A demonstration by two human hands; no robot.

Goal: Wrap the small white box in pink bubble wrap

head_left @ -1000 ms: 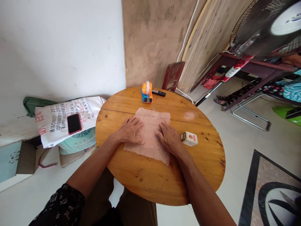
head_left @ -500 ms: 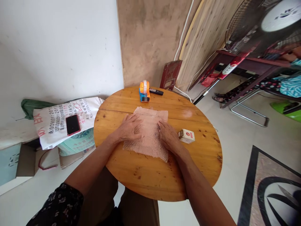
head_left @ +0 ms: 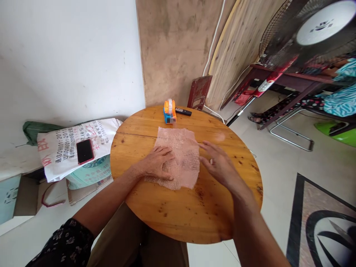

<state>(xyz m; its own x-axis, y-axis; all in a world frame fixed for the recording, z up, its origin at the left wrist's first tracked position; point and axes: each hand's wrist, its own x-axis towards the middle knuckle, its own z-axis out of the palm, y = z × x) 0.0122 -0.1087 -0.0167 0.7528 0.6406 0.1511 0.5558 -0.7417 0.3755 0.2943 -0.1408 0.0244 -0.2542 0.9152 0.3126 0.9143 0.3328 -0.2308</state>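
A sheet of pinkish bubble wrap point(head_left: 185, 148) lies spread on the round wooden table point(head_left: 172, 209). My left hand point(head_left: 160, 163) rests on its left part with the fingers spread. To the right of the sheet, my right hand point(head_left: 219, 165) is off the wrap, its thumb apart from the fingers. It covers the spot of the small white box; only a speck of white shows between thumb and fingers. Whether that hand touches the box is hidden.
At the table's far edge stand an orange and blue tape dispenser point(head_left: 169, 111) and a black knife-like tool point(head_left: 183, 111). On the left, a phone point(head_left: 85, 151) lies on white sacks point(head_left: 105, 129). Beyond the table are a red chair point(head_left: 198, 91), a fan point(head_left: 306, 33) and a seated person point(head_left: 340, 100).
My right hand has lifted off the bubble wrap and moved right, over the small box. My left hand has shifted slightly down on the sheet. The view has tilted a little.
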